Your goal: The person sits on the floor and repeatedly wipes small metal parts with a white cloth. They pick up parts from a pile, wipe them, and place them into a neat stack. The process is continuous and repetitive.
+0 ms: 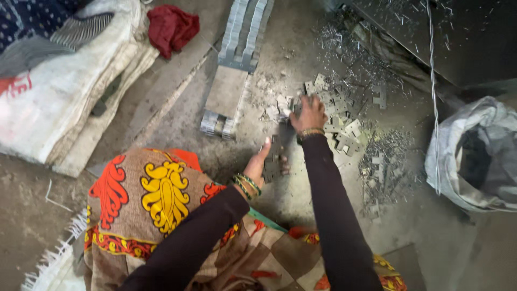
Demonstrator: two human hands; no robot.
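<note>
Item, far left: folded sacks (64, 102), pale and worn, stacked on the floor (177, 108); a dark red cloth (171, 27) bunched beside their upper edge. Neither touched.

Item, centre left: metal strips (237, 54), a long grey bundle lying on the floor, ends stepped and ridged. Apart from both my hands.

Item, centre: my left hand (264, 161), thumb up, palm turned inward, fingers curled partway round a small stack of stampings (274, 161). These are flat grey metal pieces held edge-on against my palm; how many I cannot tell, the view blurs there.

Item, centre right: my right hand (309, 113), reached forward with fingers spread downward onto the loose stampings (339, 121), a scatter of notched flat plates lying on the floor just ahead of my knees. Whether the fingertips have pinched one yet I cannot tell; they rest on the near left part of the pile.

Handling, as I judge it: each plate thin, stiff and light singly, weighty once stacked; cut edges probably sharp, faces dusty and inclined to slide. Best taken by the flat faces between thumb and fingertips, then squared against the palm.

Item, right: metal shavings (388, 156), fine and tangled, spread beyond the plates. A twisted wire (432, 81) hangs down. Far right, an open grey bag (474, 156), mouth dark.
</note>
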